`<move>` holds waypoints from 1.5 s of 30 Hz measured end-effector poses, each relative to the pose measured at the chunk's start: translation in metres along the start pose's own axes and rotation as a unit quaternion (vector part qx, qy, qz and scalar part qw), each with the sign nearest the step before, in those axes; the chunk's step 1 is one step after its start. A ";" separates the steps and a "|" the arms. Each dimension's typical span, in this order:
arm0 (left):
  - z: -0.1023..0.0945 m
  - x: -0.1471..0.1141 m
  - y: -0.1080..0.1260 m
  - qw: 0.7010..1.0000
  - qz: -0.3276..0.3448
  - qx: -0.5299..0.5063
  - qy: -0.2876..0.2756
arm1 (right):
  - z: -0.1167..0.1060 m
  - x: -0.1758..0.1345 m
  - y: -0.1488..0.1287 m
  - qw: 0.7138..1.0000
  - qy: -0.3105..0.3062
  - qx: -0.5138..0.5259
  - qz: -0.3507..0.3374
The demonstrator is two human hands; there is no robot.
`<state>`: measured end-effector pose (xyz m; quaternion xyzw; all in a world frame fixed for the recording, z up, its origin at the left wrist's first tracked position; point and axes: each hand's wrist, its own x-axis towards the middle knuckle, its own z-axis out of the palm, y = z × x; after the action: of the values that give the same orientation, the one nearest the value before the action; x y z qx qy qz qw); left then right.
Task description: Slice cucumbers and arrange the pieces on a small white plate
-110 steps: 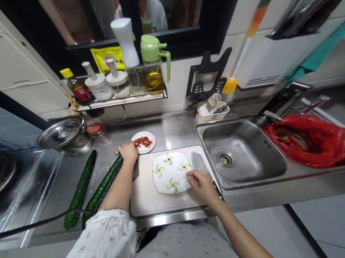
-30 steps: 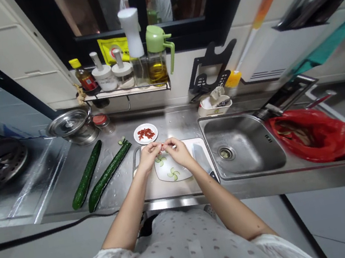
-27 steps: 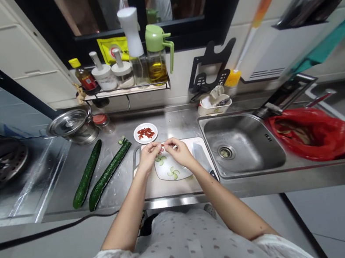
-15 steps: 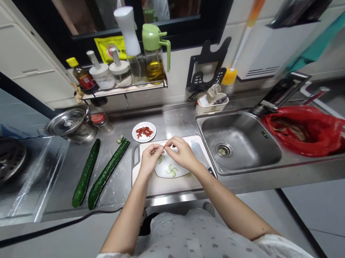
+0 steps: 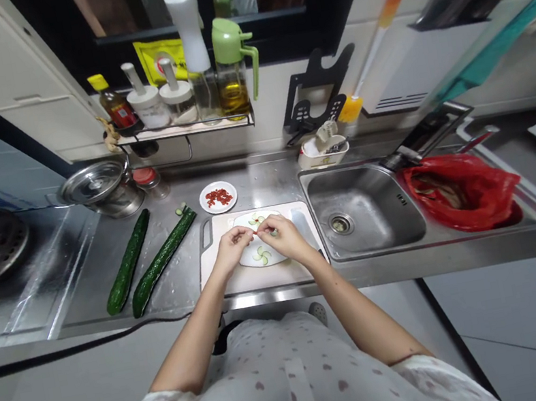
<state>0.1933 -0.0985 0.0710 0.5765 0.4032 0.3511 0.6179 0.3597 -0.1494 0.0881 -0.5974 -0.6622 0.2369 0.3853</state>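
Note:
My left hand (image 5: 233, 246) and my right hand (image 5: 282, 236) meet over a white plate (image 5: 248, 259), fingertips pinched around a small red piece (image 5: 255, 233). Thin cucumber slices (image 5: 262, 255) lie in a pinwheel at the plate's near side. Toward its far edge, another slice arrangement (image 5: 256, 220) has a red bit at its centre. My right hand partly hides the plate's middle and right side. Beneath the plate is a cutting board (image 5: 241, 282), with a knife (image 5: 309, 224) along its right side. Similar red pieces (image 5: 218, 197) fill a small white dish (image 5: 202, 201) behind the board.
Two cucumbers (image 5: 128, 262) (image 5: 164, 260) lie left of the board, one with its end cut. A lidded steel pot (image 5: 114, 196) and a red-capped jar (image 5: 154, 184) stand behind them. At right are the sink (image 5: 368, 210) and a red plastic bag (image 5: 468, 193). Bottles crowd a shelf (image 5: 187, 129).
My hands have shifted slightly toward me over the plate, uncovering the slices with the red centre at its far side. The camera view has tilted a little downward.

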 end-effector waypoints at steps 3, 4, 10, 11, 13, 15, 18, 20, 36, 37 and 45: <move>-0.003 -0.004 -0.012 0.996 0.005 0.086 0.019 | 0.002 -0.010 0.011 0.999 -0.027 -0.034 0.028; -0.004 -0.006 -0.016 0.991 0.004 0.133 0.027 | 0.004 -0.014 0.015 0.997 -0.037 -0.051 0.037; -0.004 -0.015 -0.034 0.930 -0.016 0.368 0.015 | 0.022 -0.030 0.034 0.979 -0.111 -0.146 0.088; -0.003 -0.015 -0.037 0.921 -0.020 0.389 0.008 | 0.025 -0.032 0.035 0.975 -0.120 -0.160 0.095; 0.000 -0.015 -0.041 0.904 -0.029 0.426 -0.003 | 0.030 -0.033 0.037 0.967 -0.137 -0.186 0.107; 0.003 -0.015 -0.044 0.891 -0.038 0.452 -0.009 | 0.033 -0.033 0.039 0.960 -0.150 -0.205 0.113; 0.005 -0.014 -0.046 0.881 -0.045 0.472 -0.013 | 0.035 -0.033 0.041 0.956 -0.156 -0.220 0.112; 0.006 -0.014 -0.047 0.878 -0.048 0.476 -0.014 | 0.036 -0.034 0.042 0.956 -0.157 -0.224 0.109; 0.023 -0.012 -0.051 0.856 -0.049 0.515 -0.022 | 0.044 -0.033 0.042 0.942 -0.188 -0.255 0.113; 0.023 -0.012 -0.052 0.854 -0.049 0.517 -0.022 | 0.044 -0.033 0.042 0.941 -0.190 -0.257 0.112; 0.024 -0.011 -0.055 0.846 -0.058 0.530 -0.024 | 0.045 -0.032 0.041 0.937 -0.193 -0.271 0.108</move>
<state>0.2085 -0.1240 0.0175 0.8000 0.5456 0.0338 0.2472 0.3485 -0.1671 0.0227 -0.6897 -0.6945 0.1996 0.0458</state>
